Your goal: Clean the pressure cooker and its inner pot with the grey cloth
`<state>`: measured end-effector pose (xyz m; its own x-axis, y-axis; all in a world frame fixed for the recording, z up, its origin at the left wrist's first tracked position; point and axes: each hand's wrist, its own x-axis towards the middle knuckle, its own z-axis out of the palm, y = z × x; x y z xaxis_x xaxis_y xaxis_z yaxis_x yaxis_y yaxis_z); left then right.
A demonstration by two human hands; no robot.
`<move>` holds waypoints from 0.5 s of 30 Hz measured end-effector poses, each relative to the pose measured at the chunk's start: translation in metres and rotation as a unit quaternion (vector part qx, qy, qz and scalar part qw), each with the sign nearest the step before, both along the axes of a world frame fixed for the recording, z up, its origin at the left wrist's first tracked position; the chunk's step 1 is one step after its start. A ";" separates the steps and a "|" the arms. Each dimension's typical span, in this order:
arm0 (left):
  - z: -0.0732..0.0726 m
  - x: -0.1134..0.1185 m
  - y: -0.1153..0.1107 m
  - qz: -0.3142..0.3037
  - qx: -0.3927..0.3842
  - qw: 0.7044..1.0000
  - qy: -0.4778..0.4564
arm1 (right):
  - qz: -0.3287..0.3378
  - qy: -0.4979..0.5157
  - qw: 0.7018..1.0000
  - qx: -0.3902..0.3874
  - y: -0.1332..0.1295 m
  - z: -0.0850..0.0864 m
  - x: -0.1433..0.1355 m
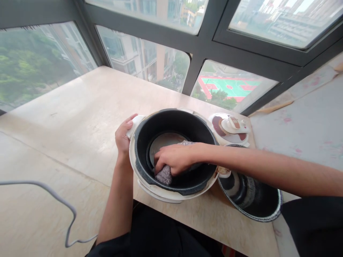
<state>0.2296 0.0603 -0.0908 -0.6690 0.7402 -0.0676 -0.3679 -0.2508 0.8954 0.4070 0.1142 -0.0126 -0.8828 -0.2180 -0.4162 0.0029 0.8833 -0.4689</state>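
A white cooker body [158, 197] with a dark, deep interior stands at the front edge of the pale ledge. My left hand [124, 134] is closed around the white side handle [135, 125] at its upper left. Inside the cooker, my right hand [175, 157] presses a greyish-purple cloth [164, 175] near the lower left of the inner wall. Part of the cloth also shows behind the wrist. The right forearm passes over the cooker's right rim and hides part of it.
A dark inner pot [254, 200] leans on its side at the right, under my forearm. Behind it lies the white and brown lid [230, 126]. A grey cord [57, 198] curves over the ledge [66, 117] at left. Framed windows [203, 46] close off the back.
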 end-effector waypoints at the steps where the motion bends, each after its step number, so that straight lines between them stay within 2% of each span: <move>1: 0.000 0.000 0.000 -0.001 0.000 1.000 0.002 | 0.009 -0.014 1.000 -0.016 0.003 0.001 0.006; 4: 0.001 0.000 -0.001 -0.009 0.005 1.000 0.003 | 0.034 -0.055 0.998 -0.022 0.012 0.006 0.019; 7: 0.000 0.000 -0.002 -0.015 0.006 1.000 0.008 | 0.072 -0.107 0.992 0.015 0.015 0.012 0.022; 10: -0.002 -0.001 -0.003 -0.011 0.004 1.000 0.026 | 0.088 -0.167 0.978 0.092 0.011 0.019 0.019; 13: -0.004 -0.002 -0.003 -0.003 0.000 0.999 0.041 | 0.066 -0.204 0.956 0.199 0.001 0.024 0.014; 15: -0.005 -0.003 -0.002 0.000 0.000 0.999 0.043 | 0.061 -0.216 0.945 0.237 -0.004 0.027 0.010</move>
<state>0.2265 0.0581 -0.0958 -0.6723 0.7402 -0.0093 -0.2895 -0.2514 0.9236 0.4175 0.1098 0.0142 -0.5878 -0.0054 -0.8090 -0.0123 0.9999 0.0022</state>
